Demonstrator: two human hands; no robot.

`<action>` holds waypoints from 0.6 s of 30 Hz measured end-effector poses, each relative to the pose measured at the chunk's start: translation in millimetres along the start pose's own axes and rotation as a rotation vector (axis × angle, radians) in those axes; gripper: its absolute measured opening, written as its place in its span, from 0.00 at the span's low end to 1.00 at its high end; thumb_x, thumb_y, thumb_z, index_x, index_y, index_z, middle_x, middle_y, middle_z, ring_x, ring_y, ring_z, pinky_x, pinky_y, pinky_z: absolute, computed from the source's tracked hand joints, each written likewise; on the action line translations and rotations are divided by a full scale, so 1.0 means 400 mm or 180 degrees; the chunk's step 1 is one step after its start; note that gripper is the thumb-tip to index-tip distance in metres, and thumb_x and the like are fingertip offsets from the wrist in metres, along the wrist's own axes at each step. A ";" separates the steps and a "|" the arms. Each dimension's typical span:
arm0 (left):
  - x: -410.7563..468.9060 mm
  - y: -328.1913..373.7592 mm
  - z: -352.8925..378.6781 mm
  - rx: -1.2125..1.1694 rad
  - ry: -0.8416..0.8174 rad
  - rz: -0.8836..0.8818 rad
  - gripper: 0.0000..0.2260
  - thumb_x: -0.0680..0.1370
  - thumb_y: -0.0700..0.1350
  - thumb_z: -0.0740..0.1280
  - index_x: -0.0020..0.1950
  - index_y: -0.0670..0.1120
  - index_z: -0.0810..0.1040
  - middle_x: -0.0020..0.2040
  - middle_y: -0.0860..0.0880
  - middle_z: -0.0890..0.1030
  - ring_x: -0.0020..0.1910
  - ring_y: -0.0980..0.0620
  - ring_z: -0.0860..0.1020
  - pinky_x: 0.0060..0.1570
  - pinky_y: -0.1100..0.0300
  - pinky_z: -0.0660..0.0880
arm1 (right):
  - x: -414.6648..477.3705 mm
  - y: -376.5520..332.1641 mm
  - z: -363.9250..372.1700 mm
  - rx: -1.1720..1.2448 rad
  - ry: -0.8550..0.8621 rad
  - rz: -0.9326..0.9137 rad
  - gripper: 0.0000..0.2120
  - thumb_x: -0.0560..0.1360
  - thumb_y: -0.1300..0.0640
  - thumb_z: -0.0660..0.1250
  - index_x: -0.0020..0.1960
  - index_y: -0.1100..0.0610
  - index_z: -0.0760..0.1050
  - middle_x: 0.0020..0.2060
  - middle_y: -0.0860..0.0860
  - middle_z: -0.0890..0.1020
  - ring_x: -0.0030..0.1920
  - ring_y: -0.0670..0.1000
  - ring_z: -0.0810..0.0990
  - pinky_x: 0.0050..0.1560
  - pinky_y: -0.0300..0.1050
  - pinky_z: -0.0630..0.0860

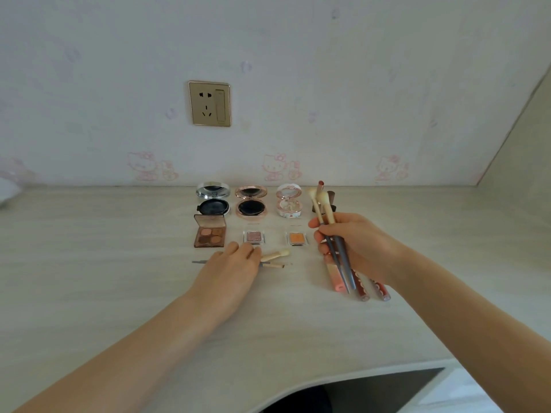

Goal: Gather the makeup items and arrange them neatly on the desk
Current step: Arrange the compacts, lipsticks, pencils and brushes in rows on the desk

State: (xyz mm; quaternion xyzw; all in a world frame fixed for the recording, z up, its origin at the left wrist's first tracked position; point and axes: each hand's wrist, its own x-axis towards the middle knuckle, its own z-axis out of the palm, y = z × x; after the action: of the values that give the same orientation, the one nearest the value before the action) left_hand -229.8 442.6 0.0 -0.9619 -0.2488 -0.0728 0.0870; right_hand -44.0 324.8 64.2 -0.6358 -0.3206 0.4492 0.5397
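My right hand (354,248) grips two long makeup brushes (326,225), bristles up, above the desk. My left hand (232,269) lies flat on the desk with its fingertips on small cream-handled brushes (275,255) and a thin brush (278,265). Three open round compacts stand in a back row: silver (213,201), rose-gold (251,204), white (289,204). In front lie a brown eyeshadow quad (209,235), a pink single shadow (253,236) and an orange single shadow (296,238). Lip gloss tubes (362,290) lie under my right hand. A lipstick (321,184) stands behind the brushes.
The pale wood desk (119,263) runs to a wall with a gold power socket (209,104). The desk's curved front edge (328,380) has a dark gap below it. A side panel (518,156) closes the right end.
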 end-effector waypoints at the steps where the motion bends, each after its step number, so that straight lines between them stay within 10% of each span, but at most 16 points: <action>1: -0.001 0.005 0.001 -0.0010 -0.0020 -0.0057 0.25 0.76 0.32 0.59 0.73 0.42 0.62 0.67 0.46 0.69 0.62 0.44 0.69 0.57 0.52 0.72 | 0.001 0.002 0.000 0.0006 -0.0008 -0.0003 0.09 0.79 0.66 0.57 0.52 0.60 0.76 0.32 0.52 0.77 0.33 0.51 0.74 0.35 0.43 0.72; 18: 0.004 0.046 0.007 -0.0412 -0.0111 -0.0402 0.23 0.75 0.30 0.59 0.70 0.43 0.66 0.66 0.46 0.70 0.65 0.45 0.67 0.61 0.51 0.71 | 0.022 0.006 0.026 0.0078 -0.0089 0.0046 0.10 0.79 0.67 0.57 0.51 0.61 0.76 0.33 0.53 0.77 0.33 0.51 0.75 0.36 0.44 0.73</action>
State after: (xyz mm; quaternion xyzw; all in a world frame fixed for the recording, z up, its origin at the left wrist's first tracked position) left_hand -219.2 428.2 -4.7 -0.9490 -0.3052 -0.0773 0.0156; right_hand -50.4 336.2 59.6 -0.6251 -0.3180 0.4658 0.5396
